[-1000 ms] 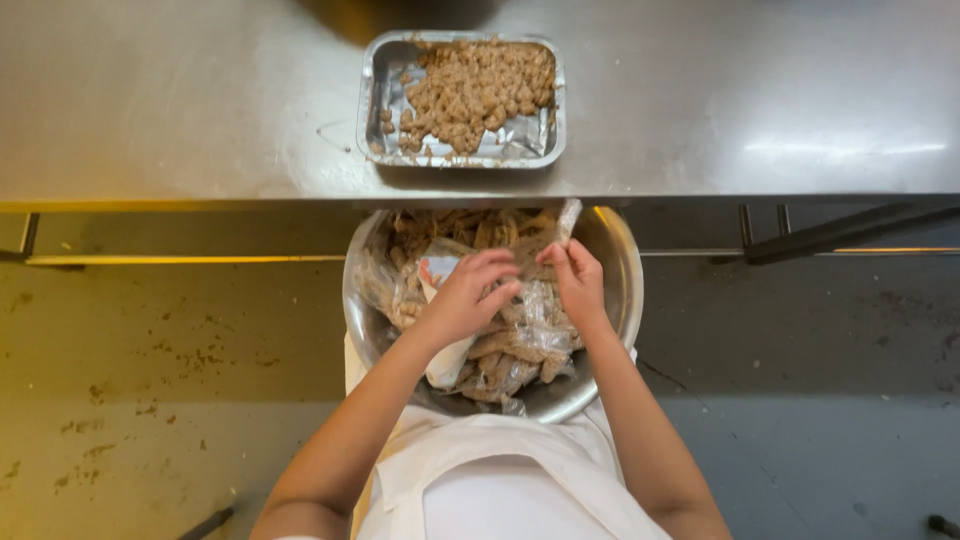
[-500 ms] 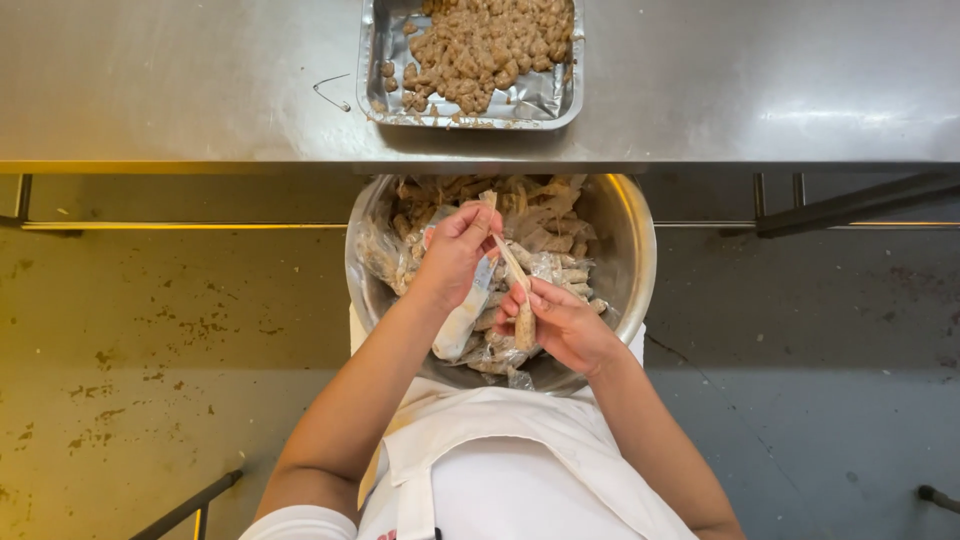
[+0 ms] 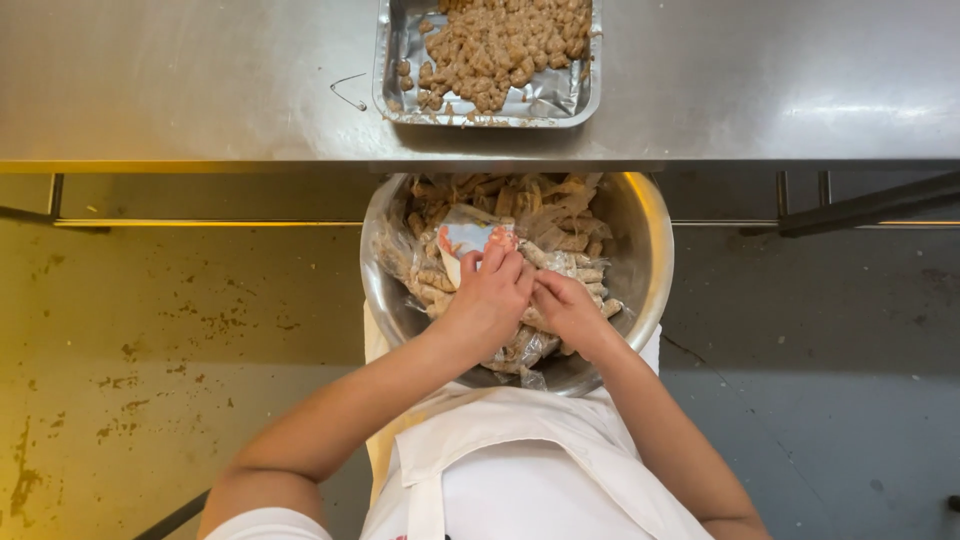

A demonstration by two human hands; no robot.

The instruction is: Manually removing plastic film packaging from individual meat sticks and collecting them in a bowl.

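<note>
A steel mixing bowl [image 3: 645,270] sits in the person's lap against the white apron [image 3: 520,470], heaped with clear plastic packets of tan, stick-shaped pieces [image 3: 560,215]. One packet [image 3: 468,240] stands out — it bears a label in white, red and blue and lies at the upper left of the heap, just beyond the left hand's fingertips, its long axis running roughly left to right across the bowl. The left hand [image 3: 490,300] and the right hand [image 3: 565,310] meet at the middle of the bowl, knuckles almost touching, fingers curled narrowly onto the packets beneath them; which packet each grips cannot be told. Beyond the bowl, on the steel table [image 3: 200,80], a rectangular foil tray [image 3: 395,70] holds a loose pile of the same brown pieces — unwrapped.
</note>
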